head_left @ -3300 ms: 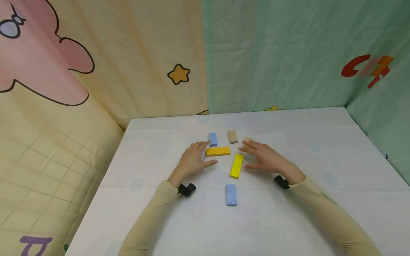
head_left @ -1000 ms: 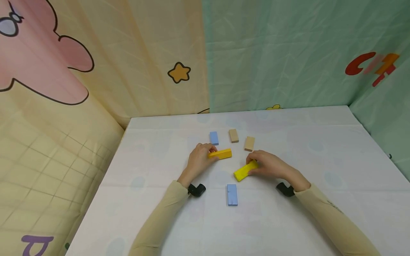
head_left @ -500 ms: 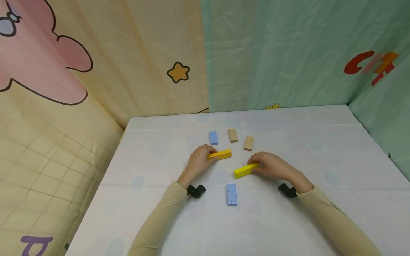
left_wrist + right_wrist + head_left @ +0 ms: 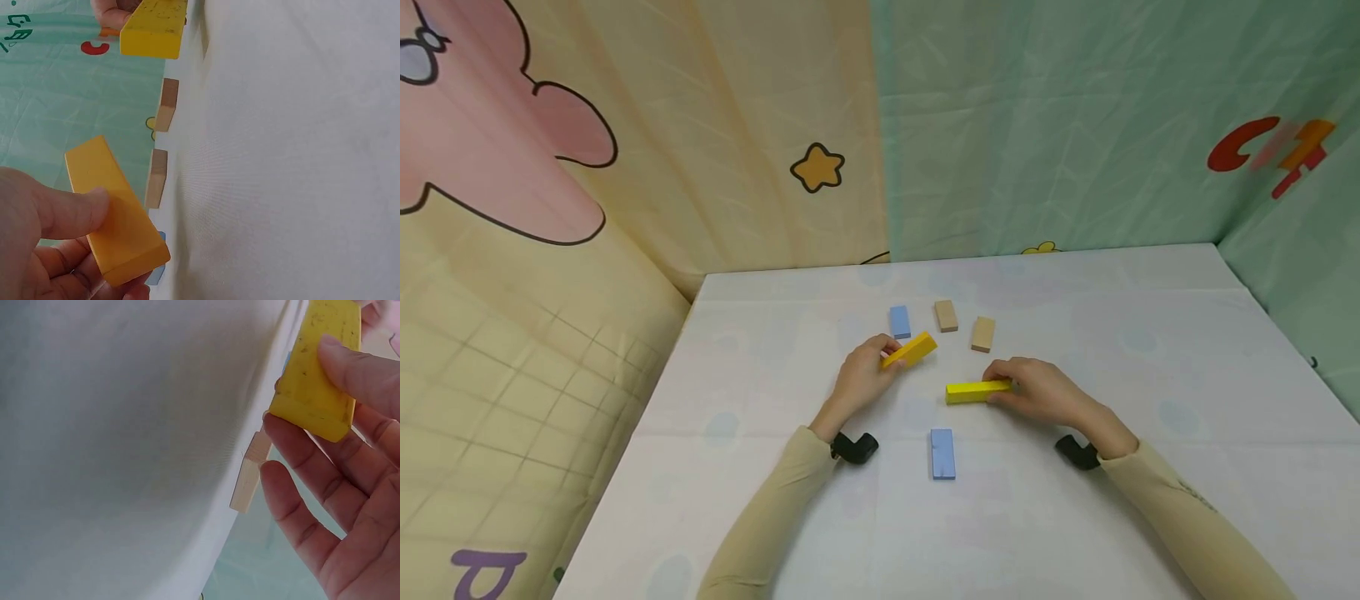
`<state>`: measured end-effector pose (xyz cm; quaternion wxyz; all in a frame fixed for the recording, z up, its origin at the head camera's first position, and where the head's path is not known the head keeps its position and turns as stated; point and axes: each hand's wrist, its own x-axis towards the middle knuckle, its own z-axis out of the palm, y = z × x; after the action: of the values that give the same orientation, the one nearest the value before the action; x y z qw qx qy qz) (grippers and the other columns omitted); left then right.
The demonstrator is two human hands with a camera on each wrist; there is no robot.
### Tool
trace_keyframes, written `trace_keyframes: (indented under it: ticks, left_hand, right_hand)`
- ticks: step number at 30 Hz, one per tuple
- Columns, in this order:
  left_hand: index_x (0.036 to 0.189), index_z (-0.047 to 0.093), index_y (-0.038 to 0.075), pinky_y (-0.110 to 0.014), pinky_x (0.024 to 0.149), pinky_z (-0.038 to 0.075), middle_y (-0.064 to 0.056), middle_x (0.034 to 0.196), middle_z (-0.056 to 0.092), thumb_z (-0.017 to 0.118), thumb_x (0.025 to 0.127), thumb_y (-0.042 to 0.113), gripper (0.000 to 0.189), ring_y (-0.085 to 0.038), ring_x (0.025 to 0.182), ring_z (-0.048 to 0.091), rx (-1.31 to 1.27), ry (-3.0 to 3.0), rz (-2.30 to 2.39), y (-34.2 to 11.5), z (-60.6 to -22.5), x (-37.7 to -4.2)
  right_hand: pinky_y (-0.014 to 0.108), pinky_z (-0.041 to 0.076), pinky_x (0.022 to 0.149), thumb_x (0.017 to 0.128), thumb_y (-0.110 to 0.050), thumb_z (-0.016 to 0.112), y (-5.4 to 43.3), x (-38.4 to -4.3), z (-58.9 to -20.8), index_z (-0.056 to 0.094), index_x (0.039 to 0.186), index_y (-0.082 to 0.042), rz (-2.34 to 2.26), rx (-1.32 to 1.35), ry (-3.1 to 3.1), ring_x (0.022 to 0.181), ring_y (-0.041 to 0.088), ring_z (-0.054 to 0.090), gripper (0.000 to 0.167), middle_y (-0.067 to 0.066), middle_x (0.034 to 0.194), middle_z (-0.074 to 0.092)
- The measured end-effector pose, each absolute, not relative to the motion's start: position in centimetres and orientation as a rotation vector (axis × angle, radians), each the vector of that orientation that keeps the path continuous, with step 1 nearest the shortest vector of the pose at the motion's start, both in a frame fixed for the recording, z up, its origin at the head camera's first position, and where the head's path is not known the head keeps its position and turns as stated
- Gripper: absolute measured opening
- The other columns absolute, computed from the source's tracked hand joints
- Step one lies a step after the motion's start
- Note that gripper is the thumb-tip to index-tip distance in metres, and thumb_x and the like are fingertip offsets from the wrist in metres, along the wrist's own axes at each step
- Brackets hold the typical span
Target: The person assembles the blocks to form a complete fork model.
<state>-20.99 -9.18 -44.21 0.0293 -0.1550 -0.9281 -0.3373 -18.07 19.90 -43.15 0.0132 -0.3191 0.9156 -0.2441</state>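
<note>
My left hand (image 4: 862, 377) pinches an orange-yellow wooden block (image 4: 912, 350) between thumb and fingers; its far end angles up to the right. In the left wrist view the thumb lies across the broad face of this orange-yellow block (image 4: 119, 212). My right hand (image 4: 1033, 390) pinches a bright yellow block (image 4: 970, 392) by its right end, the block pointing left toward the other hand. Dark specks mark the yellow block's face (image 4: 322, 369) in the right wrist view, where the thumb presses on it and the lower fingers spread below.
Behind the hands lie a small blue block (image 4: 899, 322) and two tan blocks, one (image 4: 946, 316) in the middle and one (image 4: 982, 334) to the right. A longer blue block (image 4: 942, 454) lies nearer on the white-covered table (image 4: 1000, 525). Printed curtains hang behind.
Both hands were open over the blocks, then took hold of the orange-yellow and yellow ones. The orange-yellow block has since tilted up at its right end; the yellow one has swung level, pointing left.
</note>
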Motion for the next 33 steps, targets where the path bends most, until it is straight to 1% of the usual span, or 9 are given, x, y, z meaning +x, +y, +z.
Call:
trace_keyframes:
  ticks: [4, 10, 13, 20, 22, 27, 33]
  left_hand:
    - [0.105, 0.063, 0.006, -0.036, 0.076, 0.046, -0.007, 0.101, 0.063, 0.071, 0.087, 0.019, 0.023, -0.021, 0.084, 0.056, -0.443, -2.870, -1.121, -9.23, -44.17, -20.79]
    - [0.100, 0.068, 0.005, -0.033, 0.073, 0.042, -0.003, 0.089, 0.062, 0.073, 0.085, 0.024, 0.024, -0.019, 0.080, 0.051, -0.389, -2.901, -1.138, -9.24, -44.17, -20.61]
    - [0.097, 0.069, 0.006, -0.032, 0.071, 0.041, -0.001, 0.085, 0.061, 0.074, 0.083, 0.025, 0.023, -0.018, 0.079, 0.050, -0.389, -2.891, -1.143, -9.30, -44.10, -20.50]
    - [0.091, 0.070, 0.007, -0.029, 0.064, 0.038, -0.002, 0.085, 0.064, 0.078, 0.080, 0.021, 0.020, -0.018, 0.069, 0.048, -0.435, -2.811, -1.288, -9.35, -43.90, -20.50]
    - [0.091, 0.070, 0.008, -0.028, 0.062, 0.038, -0.001, 0.086, 0.065, 0.079, 0.079, 0.021, 0.019, -0.017, 0.068, 0.048, -0.437, -2.807, -1.321, -9.40, -43.86, -20.52]
    - [0.092, 0.070, 0.011, -0.028, 0.066, 0.040, 0.002, 0.089, 0.066, 0.079, 0.079, 0.023, 0.020, -0.016, 0.073, 0.051, -0.437, -2.807, -1.397, -9.51, -43.77, -20.55]
    - [0.094, 0.070, 0.011, -0.029, 0.070, 0.045, 0.001, 0.091, 0.066, 0.079, 0.079, 0.022, 0.021, -0.017, 0.080, 0.054, -0.442, -2.806, -1.479, -9.53, -43.70, -20.50]
  right_hand:
    - [0.034, 0.048, 0.070, 0.084, -0.018, 0.074, 19.91, -17.97, -43.11, 0.064, 0.102, -0.014, -0.801, -1.025, 2.890, 0.078, 0.010, 0.055, 0.020, -0.007, 0.091, 0.063]
    - [0.036, 0.049, 0.072, 0.086, -0.014, 0.071, 19.89, -17.97, -42.99, 0.061, 0.106, -0.009, -0.834, -1.031, 2.953, 0.081, 0.014, 0.057, 0.023, 0.001, 0.097, 0.065]
    - [0.035, 0.049, 0.070, 0.086, -0.012, 0.072, 19.88, -17.91, -42.91, 0.060, 0.107, -0.007, -0.854, -1.027, 2.972, 0.081, 0.015, 0.057, 0.024, 0.003, 0.099, 0.065]
    - [0.035, 0.050, 0.071, 0.086, -0.013, 0.071, 19.82, -17.78, -42.93, 0.058, 0.108, -0.007, -0.888, -1.016, 2.993, 0.082, 0.015, 0.057, 0.026, 0.003, 0.100, 0.064]
    - [0.034, 0.050, 0.069, 0.087, -0.014, 0.071, 19.79, -17.76, -42.95, 0.058, 0.108, -0.008, -0.895, -1.003, 3.000, 0.081, 0.015, 0.057, 0.025, 0.003, 0.099, 0.063]
    - [0.031, 0.047, 0.063, 0.086, -0.013, 0.071, 19.76, -17.74, -42.98, 0.059, 0.108, -0.008, -0.923, -0.996, 3.015, 0.079, 0.015, 0.055, 0.025, 0.001, 0.097, 0.063]
    - [0.030, 0.047, 0.062, 0.085, -0.013, 0.073, 19.69, -17.73, -43.06, 0.060, 0.105, -0.009, -0.929, -1.028, 3.024, 0.079, 0.013, 0.055, 0.025, 0.000, 0.096, 0.063]
